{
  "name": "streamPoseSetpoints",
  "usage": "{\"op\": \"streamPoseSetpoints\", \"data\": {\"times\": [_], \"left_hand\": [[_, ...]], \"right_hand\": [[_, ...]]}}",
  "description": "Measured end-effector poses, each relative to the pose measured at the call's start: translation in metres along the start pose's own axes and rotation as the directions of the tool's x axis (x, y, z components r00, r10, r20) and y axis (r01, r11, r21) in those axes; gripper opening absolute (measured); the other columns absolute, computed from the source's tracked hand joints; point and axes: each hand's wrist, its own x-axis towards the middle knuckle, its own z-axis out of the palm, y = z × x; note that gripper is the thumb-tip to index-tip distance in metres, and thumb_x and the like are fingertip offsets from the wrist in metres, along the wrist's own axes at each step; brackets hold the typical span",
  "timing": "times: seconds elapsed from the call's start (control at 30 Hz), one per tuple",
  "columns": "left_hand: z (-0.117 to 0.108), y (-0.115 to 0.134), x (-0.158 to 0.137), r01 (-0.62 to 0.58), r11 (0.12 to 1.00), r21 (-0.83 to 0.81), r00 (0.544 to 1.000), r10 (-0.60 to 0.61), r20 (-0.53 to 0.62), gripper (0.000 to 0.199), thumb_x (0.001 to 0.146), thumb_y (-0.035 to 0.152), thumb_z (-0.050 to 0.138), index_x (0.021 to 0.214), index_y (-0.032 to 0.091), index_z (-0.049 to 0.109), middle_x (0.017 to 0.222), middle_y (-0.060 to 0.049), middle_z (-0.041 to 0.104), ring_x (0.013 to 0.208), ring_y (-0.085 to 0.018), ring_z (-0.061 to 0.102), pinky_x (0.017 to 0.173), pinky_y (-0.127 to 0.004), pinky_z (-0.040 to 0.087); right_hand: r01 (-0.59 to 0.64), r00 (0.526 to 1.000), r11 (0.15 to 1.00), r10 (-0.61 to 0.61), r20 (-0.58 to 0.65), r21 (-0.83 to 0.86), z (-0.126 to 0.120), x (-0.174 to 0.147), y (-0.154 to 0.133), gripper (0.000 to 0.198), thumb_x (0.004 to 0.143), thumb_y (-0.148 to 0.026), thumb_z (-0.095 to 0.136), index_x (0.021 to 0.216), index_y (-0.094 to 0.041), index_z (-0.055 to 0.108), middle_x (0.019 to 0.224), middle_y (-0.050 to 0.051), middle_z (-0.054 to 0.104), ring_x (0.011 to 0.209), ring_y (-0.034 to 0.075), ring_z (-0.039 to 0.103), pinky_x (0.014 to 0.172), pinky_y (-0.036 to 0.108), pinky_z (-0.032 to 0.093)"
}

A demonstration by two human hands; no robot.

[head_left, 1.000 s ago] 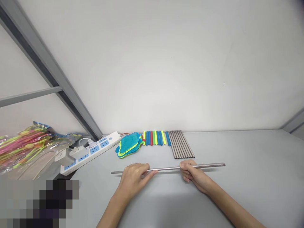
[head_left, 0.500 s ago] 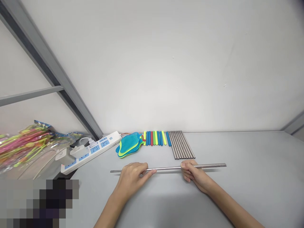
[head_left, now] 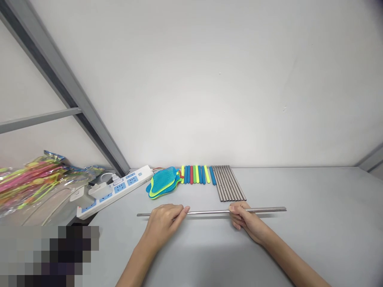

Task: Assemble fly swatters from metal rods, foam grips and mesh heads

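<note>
A long, thin metal rod (head_left: 208, 212) runs left to right in front of me, just above the table. My left hand (head_left: 164, 221) is wrapped round its left part, thumb lying along it, and a short end (head_left: 143, 215) sticks out past the fingers. On the right part, my right hand (head_left: 243, 215) grips the same rod between thumb and curled fingers. Beyond that hand, the rod's right end (head_left: 271, 209) looks a little thicker. Behind the rod lies a row of similar, shorter metal tubes (head_left: 229, 183), side by side.
Coloured plastic handles (head_left: 196, 174) in blue, yellow, green and red lie by the wall. Left of them are stacked blue and yellow fly swatter heads (head_left: 163, 182). A white power strip (head_left: 116, 191) with plugs and bagged coloured items (head_left: 36, 179) occupy the left side.
My left hand has slid slightly left, its thumb now closed nearer the fingers. The rod's two ends stand slightly farther apart. My right hand has barely moved.
</note>
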Motion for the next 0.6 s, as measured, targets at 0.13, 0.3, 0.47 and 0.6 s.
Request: {"op": "streamPoseSetpoints", "data": {"times": [0.13, 0.3, 0.47, 0.6], "left_hand": [[0.0003, -0.0026, 0.0003, -0.001, 1.0, -0.023, 1.0, 0.0, -0.013, 0.038, 0.083, 0.032, 0.031, 0.049, 0.017, 0.038, 0.045, 0.003, 0.037, 0.044, -0.009, 0.036, 0.047, -0.022, 0.018], [-0.0023, -0.0039, 0.0012, 0.007, 1.0, -0.026, 1.0, -0.007, -0.012, 0.039, 0.083, 0.032, 0.031, 0.048, 0.018, 0.038, 0.044, 0.003, 0.037, 0.043, -0.01, 0.035, 0.046, -0.023, 0.018], [-0.0033, -0.0037, 0.0003, 0.013, 0.999, -0.038, 0.999, -0.015, -0.041, 0.039, 0.083, 0.032, 0.031, 0.047, 0.018, 0.039, 0.044, 0.003, 0.036, 0.042, -0.009, 0.035, 0.046, -0.023, 0.019], [-0.0028, -0.0041, -0.0005, 0.008, 0.999, -0.033, 0.999, -0.01, -0.041, 0.039, 0.083, 0.032, 0.031, 0.047, 0.018, 0.038, 0.044, 0.003, 0.036, 0.042, -0.01, 0.035, 0.047, -0.023, 0.02]], "right_hand": [[0.004, 1.0, 1.0, -0.004, -0.004, -0.008, 0.0001, 0.0005, -0.0013, 0.033, 0.071, -0.022, 0.044, 0.045, -0.019, 0.024, 0.044, -0.007, 0.017, 0.04, 0.006, 0.013, 0.041, 0.024, 0.022], [0.007, 1.0, 1.0, -0.007, 0.002, -0.016, -0.0025, 0.0003, -0.0022, 0.034, 0.072, -0.022, 0.043, 0.045, -0.019, 0.023, 0.044, -0.008, 0.016, 0.04, 0.006, 0.013, 0.041, 0.024, 0.022], [0.025, 1.0, 1.0, -0.025, -0.012, -0.002, -0.0072, 0.0018, 0.0003, 0.034, 0.071, -0.022, 0.044, 0.044, -0.019, 0.023, 0.043, -0.008, 0.016, 0.039, 0.006, 0.013, 0.041, 0.024, 0.022], [0.052, 0.999, 0.999, -0.052, -0.015, 0.015, -0.0091, 0.0024, 0.0023, 0.032, 0.07, -0.02, 0.044, 0.044, -0.019, 0.024, 0.043, -0.007, 0.017, 0.039, 0.006, 0.014, 0.04, 0.024, 0.022]]}}
